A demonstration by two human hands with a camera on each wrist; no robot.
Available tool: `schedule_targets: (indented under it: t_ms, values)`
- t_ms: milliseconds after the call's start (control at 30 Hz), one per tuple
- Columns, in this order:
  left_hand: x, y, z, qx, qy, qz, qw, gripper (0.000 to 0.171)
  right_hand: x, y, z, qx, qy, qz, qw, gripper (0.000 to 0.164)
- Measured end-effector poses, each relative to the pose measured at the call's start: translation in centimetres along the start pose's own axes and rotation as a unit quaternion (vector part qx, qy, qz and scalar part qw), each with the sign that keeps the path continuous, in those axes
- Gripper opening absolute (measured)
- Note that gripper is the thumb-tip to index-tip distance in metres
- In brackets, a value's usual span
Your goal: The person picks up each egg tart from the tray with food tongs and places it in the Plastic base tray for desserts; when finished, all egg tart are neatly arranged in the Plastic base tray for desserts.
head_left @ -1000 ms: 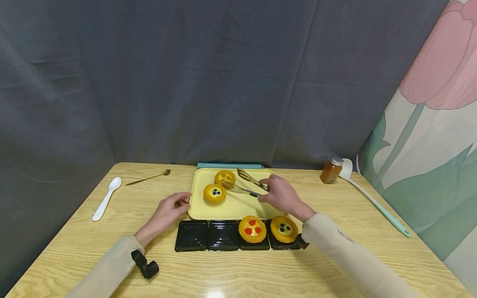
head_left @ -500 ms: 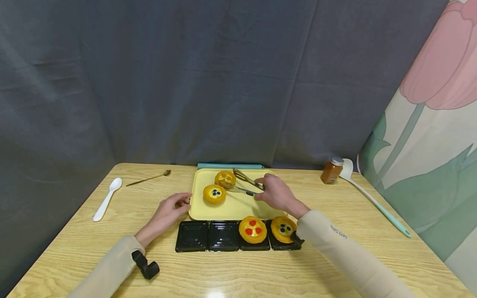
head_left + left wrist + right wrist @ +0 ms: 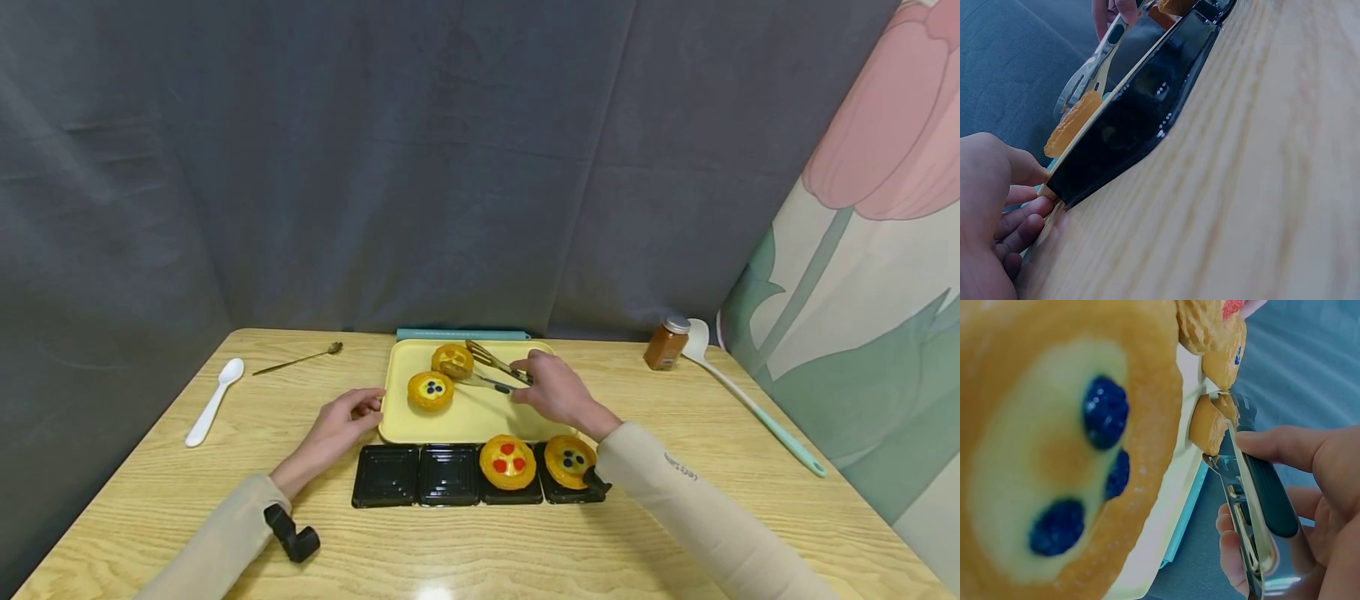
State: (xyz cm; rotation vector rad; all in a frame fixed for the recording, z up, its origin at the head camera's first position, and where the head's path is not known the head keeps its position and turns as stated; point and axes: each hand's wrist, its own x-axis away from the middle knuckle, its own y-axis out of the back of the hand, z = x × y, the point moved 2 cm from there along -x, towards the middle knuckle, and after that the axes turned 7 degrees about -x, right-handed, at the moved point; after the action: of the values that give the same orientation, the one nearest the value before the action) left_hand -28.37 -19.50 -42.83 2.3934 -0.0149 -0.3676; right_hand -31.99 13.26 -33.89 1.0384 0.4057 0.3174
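My right hand [image 3: 558,387] holds metal tongs [image 3: 497,361] with dark grips over the yellow tray [image 3: 465,427]. The tongs' spread ends lie on either side of the tart with yellow fruit pieces [image 3: 452,354] at the tray's back; the right wrist view shows the tongs [image 3: 1269,500] at a tart's sides. In front of it on the tray sits a blueberry tart [image 3: 430,392]. My left hand [image 3: 341,425] pinches the tray's left edge; the left wrist view shows my left thumb and fingers at its corner.
Before the tray stand black square containers [image 3: 386,475] in a row; the two on the right hold a strawberry tart [image 3: 507,462] and a blueberry tart [image 3: 568,461]. Around lie a white spoon [image 3: 213,404], a thin brass spoon [image 3: 296,360], a jar [image 3: 667,343] and a long-handled ladle [image 3: 738,387].
My right hand and the tongs have shifted slightly left, bringing the tong ends further around the back tart. My left hand has stayed at the tray edge.
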Motion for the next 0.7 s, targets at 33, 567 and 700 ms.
schedule_targets:
  t_ms: [33,567,700]
  values:
    - [0.0,0.0,0.0,0.0,-0.001,0.0,1.0,0.04,0.0,0.0,0.0,0.0,-0.001,0.0,1.0,0.049]
    - [-0.1,0.0,0.4,0.002,-0.008,-0.006,0.9999,0.039,0.7,0.5,0.2,0.0,0.014,-0.002,1.0,0.048]
    - [-0.1,0.0,0.3,0.004,-0.009,-0.006,0.9999,0.039,1.2,0.7,0.1,-0.002,0.018,-0.008,1.0,0.048]
